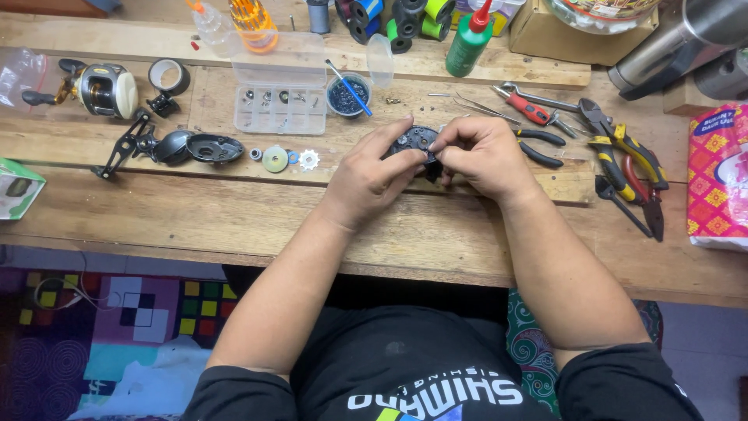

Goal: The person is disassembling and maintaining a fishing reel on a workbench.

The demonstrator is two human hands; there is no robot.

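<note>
Nearest the camera, two bare forearms reach out over the near edge of a wooden workbench (234,226). The left hand (366,175) and the right hand (479,156) meet over the middle of the bench, both closed around a small black reel body (417,142) held just above the wood. The left hand cradles it from the side with its fingers curled over the top; the right hand's fingertips are pinched together on the part's near edge, though what they pinch is too small to tell. To the left, small washers and a white toothed gear (308,160) lie in a row beside a black side cover (214,148) and a black crank handle (125,144). To the right lie pliers (623,156) with yellow grips and a red-handled tool (530,109). Farther back stand a clear parts box (280,97), a small cup (347,95) with a blue brush in it, a complete silver reel (101,90), and a green squeeze bottle (470,39).
</note>
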